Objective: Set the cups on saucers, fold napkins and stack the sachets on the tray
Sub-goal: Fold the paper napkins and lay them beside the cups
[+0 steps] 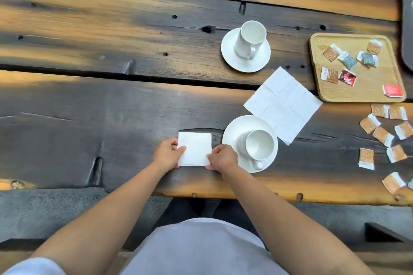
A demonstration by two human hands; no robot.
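Note:
A small folded white napkin (pixel 194 148) lies flat near the table's front edge. My left hand (pixel 167 154) pinches its left side and my right hand (pixel 222 158) pinches its lower right corner. Just right of it a white cup (pixel 259 145) stands on a saucer (pixel 234 131). A second cup (pixel 249 38) stands on its saucer (pixel 230 55) farther back. An unfolded white napkin (pixel 282 103) lies between them. The wooden tray (pixel 357 93) at the right holds several scattered sachets (pixel 347 60). More sachets (pixel 382 136) lie loose on the table in front of the tray.
The table (pixel 111 51) is dark weathered planks with gaps and knot holes. A dark tray edge (pixel 406 28) shows at the far right. A bench (pixel 44 207) runs below the front edge.

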